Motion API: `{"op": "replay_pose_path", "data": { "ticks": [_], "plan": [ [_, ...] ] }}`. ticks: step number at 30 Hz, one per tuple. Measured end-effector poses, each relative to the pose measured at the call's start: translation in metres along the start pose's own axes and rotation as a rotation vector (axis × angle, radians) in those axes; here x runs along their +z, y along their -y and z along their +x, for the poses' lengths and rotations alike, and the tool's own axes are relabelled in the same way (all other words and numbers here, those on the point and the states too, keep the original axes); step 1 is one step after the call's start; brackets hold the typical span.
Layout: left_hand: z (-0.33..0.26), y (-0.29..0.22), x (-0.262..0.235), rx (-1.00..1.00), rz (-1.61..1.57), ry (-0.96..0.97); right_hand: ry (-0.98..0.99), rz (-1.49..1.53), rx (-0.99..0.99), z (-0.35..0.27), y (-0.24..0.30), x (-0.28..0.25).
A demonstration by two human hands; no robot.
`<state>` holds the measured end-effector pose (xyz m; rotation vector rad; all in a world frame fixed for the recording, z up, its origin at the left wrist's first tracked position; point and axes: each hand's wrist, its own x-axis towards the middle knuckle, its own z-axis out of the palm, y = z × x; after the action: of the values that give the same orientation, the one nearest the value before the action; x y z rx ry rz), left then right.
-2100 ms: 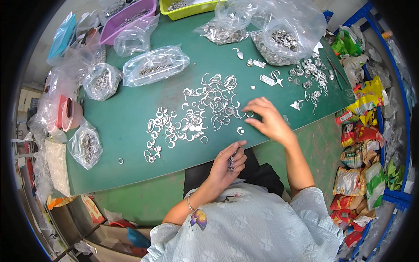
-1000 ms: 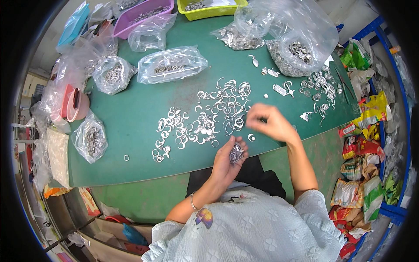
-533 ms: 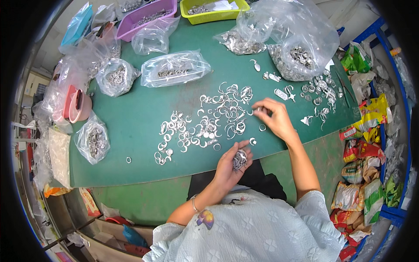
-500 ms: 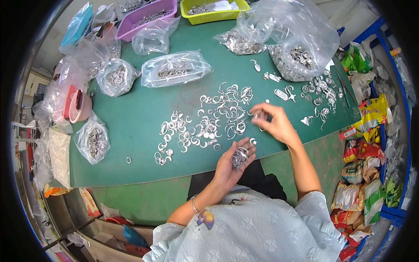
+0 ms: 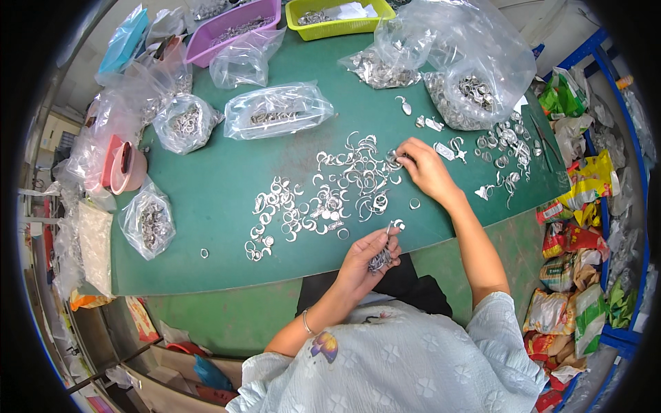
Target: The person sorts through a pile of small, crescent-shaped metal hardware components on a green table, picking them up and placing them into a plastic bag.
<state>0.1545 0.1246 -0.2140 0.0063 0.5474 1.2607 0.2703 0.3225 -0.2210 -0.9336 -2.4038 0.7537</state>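
Observation:
My left hand (image 5: 359, 259) is cupped near the table's front edge, its fingers curled round a bunch of silver rings (image 5: 379, 260). Its thumb and a finger pinch one more small silver piece that juts up from the fingertips. At the right side of the loose pile, my right hand (image 5: 429, 171) pinches a silver ring (image 5: 393, 156); the fingers partly cover it. Many open silver rings (image 5: 363, 167) lie spread over the green table (image 5: 213, 213), to the left of both hands. One single ring (image 5: 414, 204) rests between the two hands.
Clear bags of silver parts (image 5: 279, 113) stand at the back and left. Behind them are a purple basket (image 5: 201, 43) and a yellow-green basket (image 5: 337, 29). More silver jewellery (image 5: 511, 141) lies at the right, by tweezers (image 5: 547, 141). A blue rack (image 5: 623, 337) holds colourful packets beyond the table.
My right hand has moved forward to the pile's right edge and now pinches a ring there. The left fingers, earlier opened to show the rings in the palm, have curled in over them.

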Motion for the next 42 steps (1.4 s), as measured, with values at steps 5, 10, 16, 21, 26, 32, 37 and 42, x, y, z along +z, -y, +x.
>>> {"op": "replay_pose_path", "data": {
  "ticks": [5, 10, 16, 21, 26, 32, 37, 42],
  "plan": [
    [0.002, -0.001, -0.003, -0.024, -0.116, 0.094, -0.069, 0.573, 0.347, -0.012, -0.014, -0.009],
    [0.001, 0.002, -0.007, 0.019, -0.115, 0.043, 0.054, 0.742, 0.501, -0.022, -0.014, -0.023],
    [0.004, 0.003, 0.000, -0.039, -0.010, -0.101, 0.006, 0.944, 0.548, -0.033, -0.013, -0.019],
    [0.003, 0.004, -0.003, -0.041, 0.069, -0.125, -0.092, 0.666, 0.451, -0.042, -0.020, -0.011],
    [0.005, 0.006, -0.010, -0.026, 0.017, -0.073, -0.103, 0.404, 0.375, -0.045, -0.001, -0.024],
    [0.010, 0.006, 0.012, 0.029, -0.036, -0.221, 0.235, 0.448, 0.118, -0.065, 0.058, -0.029],
    [0.013, 0.014, -0.013, 0.026, -0.087, -0.048, -0.135, 0.228, 0.112, -0.049, 0.034, -0.025],
    [0.010, 0.012, -0.012, -0.026, -0.091, -0.026, -0.146, -0.206, 0.029, -0.036, 0.000, -0.015]
  ]
}}
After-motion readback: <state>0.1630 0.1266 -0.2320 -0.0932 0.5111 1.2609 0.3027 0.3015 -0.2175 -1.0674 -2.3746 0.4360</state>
